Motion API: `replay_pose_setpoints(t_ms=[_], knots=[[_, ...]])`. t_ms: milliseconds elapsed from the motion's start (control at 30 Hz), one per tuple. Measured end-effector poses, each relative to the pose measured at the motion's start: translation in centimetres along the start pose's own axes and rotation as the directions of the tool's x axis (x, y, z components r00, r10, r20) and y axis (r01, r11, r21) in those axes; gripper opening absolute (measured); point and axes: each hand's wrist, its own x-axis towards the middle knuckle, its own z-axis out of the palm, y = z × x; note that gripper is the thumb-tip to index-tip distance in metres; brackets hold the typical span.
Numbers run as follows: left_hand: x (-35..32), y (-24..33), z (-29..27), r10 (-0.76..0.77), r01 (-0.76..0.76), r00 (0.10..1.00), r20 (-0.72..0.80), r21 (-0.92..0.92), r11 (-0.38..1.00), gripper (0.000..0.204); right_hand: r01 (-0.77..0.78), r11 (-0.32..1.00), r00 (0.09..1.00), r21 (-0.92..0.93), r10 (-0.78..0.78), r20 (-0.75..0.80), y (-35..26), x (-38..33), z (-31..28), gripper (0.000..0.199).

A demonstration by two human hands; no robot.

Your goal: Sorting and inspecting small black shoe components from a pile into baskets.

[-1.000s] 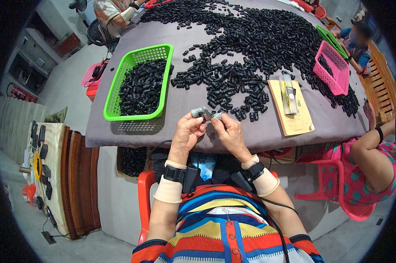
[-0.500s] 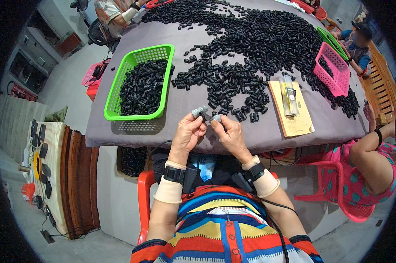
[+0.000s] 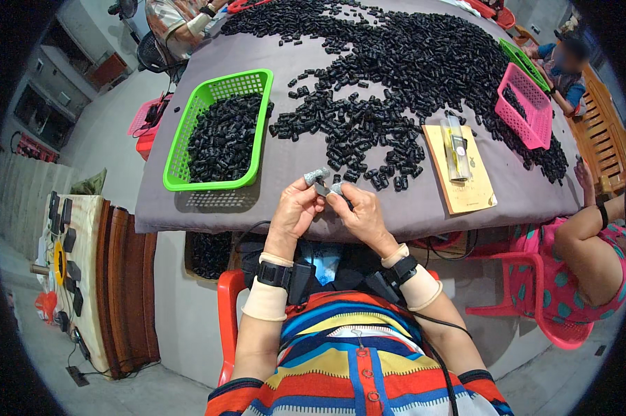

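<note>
My left hand is closed in a pinch on a small black plastic part, held just above the table's near edge. A speckled grey cover wraps one of its fingertips. Close beside it, my right hand has its thumb and a grey-covered finger pinched at the other side of the same part. Fingers hide most of the piece. Just past my hands spreads a large heap of similar short black cylindrical parts on the grey tablecloth.
At left stands a green basket filled with black parts. On the right lie a yellow pad with a clear case on it. Farther right, a pink basket stands beside the heap. Other people sit around the table.
My right hand has come slightly left, so its fingertips meet the black part at my left fingers. The left hand stays nearly in place.
</note>
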Motion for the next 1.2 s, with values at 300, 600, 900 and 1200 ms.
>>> replay_pose_setpoints(t_ms=[300,600,900,1200], knots=[[-0.03,0.06,0.15,-0.002,0.002,1.000,0.022,-0.016,1.000,0.026,0.018,1.000,1.000,-0.021,-0.018,0.006,-0.10,0.08,0.03,0.023],[0.23,-0.24,-0.23,-0.009,0.009,1.000,0.017,-0.025,1.000,0.021,0.029,0.998,1.000,-0.059,-0.028,0.014,-0.29,0.03,-0.09,0.021],[0.28,-0.20,-0.17,-0.015,0.015,1.000,0.027,-0.026,1.000,0.023,0.042,0.996,0.999,-0.076,-0.043,-0.014,-0.38,0.07,-0.05,0.019],[0.22,-0.13,0.08,-0.014,0.014,1.000,0.007,-0.017,1.000,0.023,0.036,0.995,0.999,-0.092,-0.039,-0.029,-0.31,0.11,0.36,0.020]])
